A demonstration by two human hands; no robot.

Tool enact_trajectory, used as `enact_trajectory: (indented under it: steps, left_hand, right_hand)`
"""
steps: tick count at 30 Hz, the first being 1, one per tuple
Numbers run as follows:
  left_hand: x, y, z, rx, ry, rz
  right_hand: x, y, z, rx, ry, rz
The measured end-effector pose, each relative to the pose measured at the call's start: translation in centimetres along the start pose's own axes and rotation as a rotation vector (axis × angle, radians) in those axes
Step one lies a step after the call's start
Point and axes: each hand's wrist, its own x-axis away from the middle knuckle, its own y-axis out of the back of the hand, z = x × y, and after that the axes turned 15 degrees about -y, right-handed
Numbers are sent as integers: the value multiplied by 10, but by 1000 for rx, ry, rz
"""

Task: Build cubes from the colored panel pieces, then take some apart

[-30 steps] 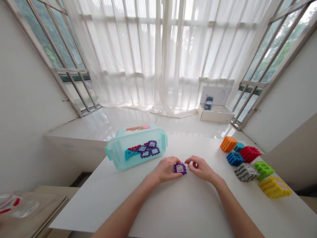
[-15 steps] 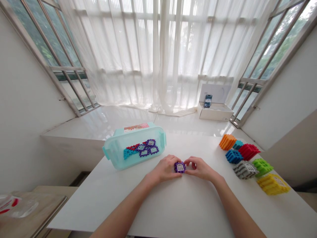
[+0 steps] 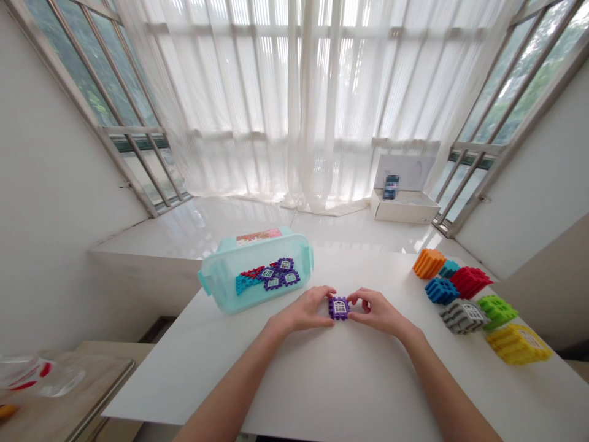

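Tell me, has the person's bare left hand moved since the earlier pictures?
Yes, a little: the bare left hand has shifted left, judged against the light-teal plastic tub.

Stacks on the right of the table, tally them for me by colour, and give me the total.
Orange stack: 1
Teal stack, partly hidden: 1
Blue stack: 1
Red stack: 1
Grey stack: 1
Green stack: 1
Yellow stack: 1
Total: 7
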Motion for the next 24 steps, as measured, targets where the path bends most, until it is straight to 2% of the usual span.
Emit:
enact_trajectory:
  steps: [6,24]
  left_hand:
    - [1,5,2,-17,16,13]
    - [0,3,-4,-166,-74,32]
  right_hand:
    - [1,-1,4,39,-23,14]
    - [4,-1,7,175,15,-17]
